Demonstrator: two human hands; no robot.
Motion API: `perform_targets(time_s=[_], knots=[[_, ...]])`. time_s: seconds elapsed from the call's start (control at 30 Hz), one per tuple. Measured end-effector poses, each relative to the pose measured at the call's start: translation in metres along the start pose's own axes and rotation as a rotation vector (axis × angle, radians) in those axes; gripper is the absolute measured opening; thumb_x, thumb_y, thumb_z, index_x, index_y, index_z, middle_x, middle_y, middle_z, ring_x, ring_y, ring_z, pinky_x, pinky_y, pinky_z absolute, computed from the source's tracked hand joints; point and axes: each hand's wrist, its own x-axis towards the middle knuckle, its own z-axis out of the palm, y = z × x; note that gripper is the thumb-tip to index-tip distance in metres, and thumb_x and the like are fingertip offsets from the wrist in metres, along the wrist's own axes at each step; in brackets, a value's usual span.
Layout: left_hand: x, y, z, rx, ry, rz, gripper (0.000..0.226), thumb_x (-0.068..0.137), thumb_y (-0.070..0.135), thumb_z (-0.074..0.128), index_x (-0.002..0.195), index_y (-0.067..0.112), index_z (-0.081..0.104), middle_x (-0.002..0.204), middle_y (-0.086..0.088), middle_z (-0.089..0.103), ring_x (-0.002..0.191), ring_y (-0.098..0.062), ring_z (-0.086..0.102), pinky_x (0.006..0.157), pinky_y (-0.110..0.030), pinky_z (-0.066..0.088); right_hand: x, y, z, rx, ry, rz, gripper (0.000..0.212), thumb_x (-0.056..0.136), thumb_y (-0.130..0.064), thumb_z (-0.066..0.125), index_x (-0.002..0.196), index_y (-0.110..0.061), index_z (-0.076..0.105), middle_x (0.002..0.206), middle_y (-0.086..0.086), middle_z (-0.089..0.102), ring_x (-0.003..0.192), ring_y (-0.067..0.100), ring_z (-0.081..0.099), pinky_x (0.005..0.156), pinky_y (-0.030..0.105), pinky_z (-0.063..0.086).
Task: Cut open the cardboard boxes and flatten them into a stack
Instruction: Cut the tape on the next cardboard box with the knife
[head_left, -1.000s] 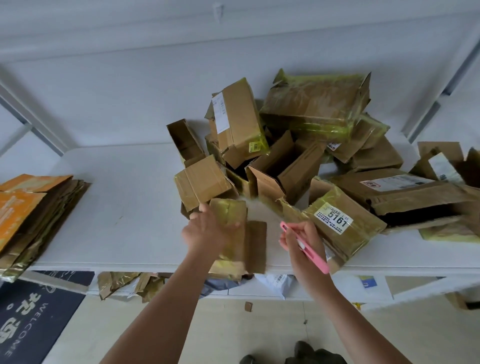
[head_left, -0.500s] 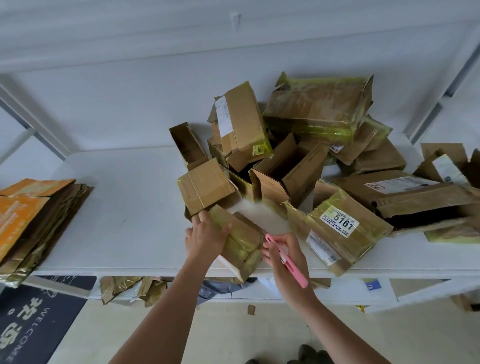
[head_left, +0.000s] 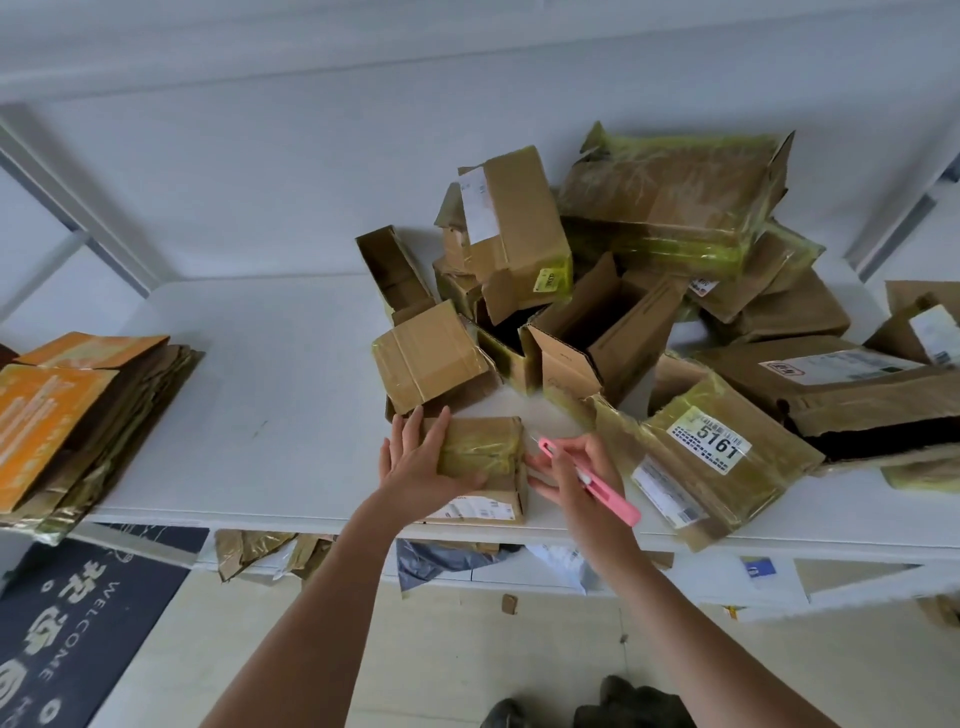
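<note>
Head view of a white worktop (head_left: 270, 374) at the box-cutting stage. A small taped box (head_left: 480, 457) lies flat at the worktop's near edge, its printed label facing the viewer. Half a second earlier this box was tilted up on one corner; a second ago it was held on end with a flap hanging open. The left hand (head_left: 421, 462) now presses on the box's top from the left, its fingers nearly straight along the far edge and its thumb laid across the taped face. The right hand (head_left: 571, 473) grips a pink utility knife (head_left: 589, 475), fingers curled round the handle; the knife's tip sits just beside the box's right edge, closer to it than in either earlier frame. Whether the blade touches the cardboard cannot be told.

Behind and to the right stands the pile of uncut boxes (head_left: 649, 260), unchanged in arrangement. Its nearest member, a box labelled 5161 (head_left: 722, 457), overhangs the worktop's front edge just beside the right hand. At the far left end lies the stack of flattened cardboard (head_left: 78, 415), an orange sheet uppermost, in the same place as before. Scraps of tape and paper (head_left: 260, 551) hang below the worktop, and a dark doormat (head_left: 62, 629) reading WELCOME lies on the floor.
</note>
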Motion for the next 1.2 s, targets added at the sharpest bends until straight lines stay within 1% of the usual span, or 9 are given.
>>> perform_targets(time_s=[0.17, 0.33, 0.43, 0.53, 0.67, 0.77, 0.9, 1.1, 1.2], knots=[[0.000, -0.001, -0.007, 0.026, -0.092, 0.025, 0.106, 0.085, 0.050, 0.070, 0.157, 0.034, -0.006, 0.161, 0.002, -0.027, 0.145, -0.023, -0.033, 0.118, -0.045, -0.015, 0.002, 0.005, 0.001, -0.041, 0.006, -0.022, 0.010, 0.100, -0.012, 0.054, 0.102, -0.002, 0.053, 0.099, 0.007, 0.071, 0.101, 0.020, 0.070, 0.085, 0.046, 0.060], [0.001, 0.002, -0.006, 0.028, -0.090, 0.020, 0.106, 0.086, 0.048, 0.070, 0.157, 0.034, -0.007, 0.161, 0.001, -0.027, 0.145, -0.024, -0.033, 0.118, -0.046, -0.014, 0.010, 0.005, 0.002, -0.138, -0.025, -0.061, 0.005, 0.100, -0.012, 0.054, 0.099, -0.007, 0.054, 0.093, 0.000, 0.071, 0.096, 0.018, 0.071, 0.081, 0.048, 0.060], [0.002, 0.001, -0.004, 0.026, -0.073, 0.020, 0.105, 0.086, 0.048, 0.070, 0.157, 0.033, -0.006, 0.162, 0.001, -0.025, 0.145, -0.024, -0.032, 0.118, -0.046, -0.014, 0.015, 0.003, 0.003, -0.215, -0.016, -0.104, 0.008, 0.099, -0.012, 0.055, 0.093, -0.007, 0.054, 0.084, 0.009, 0.068, 0.082, 0.027, 0.069, 0.071, 0.050, 0.059], [0.002, 0.001, -0.004, 0.044, -0.061, 0.019, 0.104, 0.087, 0.049, 0.069, 0.157, 0.033, -0.007, 0.162, 0.001, -0.025, 0.146, -0.025, -0.031, 0.119, -0.046, -0.013, 0.020, -0.004, 0.002, -0.323, -0.035, -0.180, 0.013, 0.099, -0.011, 0.054, 0.088, -0.006, 0.052, 0.073, 0.019, 0.061, 0.068, 0.036, 0.060, 0.055, 0.038, 0.049], [0.000, 0.002, -0.004, 0.075, -0.072, 0.029, 0.104, 0.088, 0.051, 0.066, 0.157, 0.031, -0.010, 0.161, 0.000, -0.027, 0.145, -0.026, -0.032, 0.119, -0.047, -0.013, 0.020, -0.007, 0.004, -0.408, -0.081, -0.299, 0.016, 0.099, -0.007, 0.054, 0.083, -0.003, 0.051, 0.060, 0.009, 0.052, 0.050, 0.015, 0.045, 0.046, 0.019, 0.034], [-0.001, 0.001, -0.005, 0.088, -0.085, 0.039, 0.104, 0.089, 0.052, 0.065, 0.157, 0.030, -0.011, 0.161, -0.002, -0.029, 0.145, -0.027, -0.032, 0.118, -0.047, -0.013, 0.016, -0.008, 0.003, -0.403, -0.082, -0.305, 0.018, 0.099, -0.005, 0.053, 0.082, -0.002, 0.050, 0.056, -0.004, 0.044, 0.048, 0.006, 0.041, 0.047, 0.012, 0.030], [0.000, 0.001, -0.006, 0.089, -0.089, 0.042, 0.103, 0.089, 0.052, 0.064, 0.157, 0.030, -0.011, 0.160, -0.002, -0.029, 0.145, -0.028, -0.033, 0.118, -0.047, -0.013, 0.007, -0.008, 0.002, -0.391, -0.109, -0.282, 0.022, 0.100, -0.007, 0.052, 0.079, -0.010, 0.047, 0.055, -0.007, 0.040, 0.046, 0.005, 0.037, 0.046, 0.015, 0.028], [0.001, 0.000, -0.005, 0.083, -0.082, 0.049, 0.103, 0.089, 0.052, 0.064, 0.157, 0.030, -0.011, 0.160, -0.002, -0.029, 0.145, -0.028, -0.033, 0.118, -0.047, -0.014, -0.010, -0.008, 0.005, -0.406, -0.144, -0.270, 0.024, 0.100, -0.012, 0.051, 0.080, -0.023, 0.044, 0.058, 0.007, 0.050, 0.046, 0.004, 0.042, 0.046, 0.013, 0.030], [0.000, 0.000, -0.005, 0.082, -0.078, 0.050, 0.103, 0.089, 0.052, 0.063, 0.157, 0.030, -0.011, 0.160, -0.002, -0.029, 0.145, -0.028, -0.033, 0.118, -0.047, -0.014, -0.014, -0.009, 0.001, -0.408, -0.150, -0.281, 0.024, 0.100, -0.011, 0.052, 0.080, -0.023, 0.045, 0.060, 0.011, 0.054, 0.046, 0.011, 0.045, 0.043, 0.020, 0.033]])
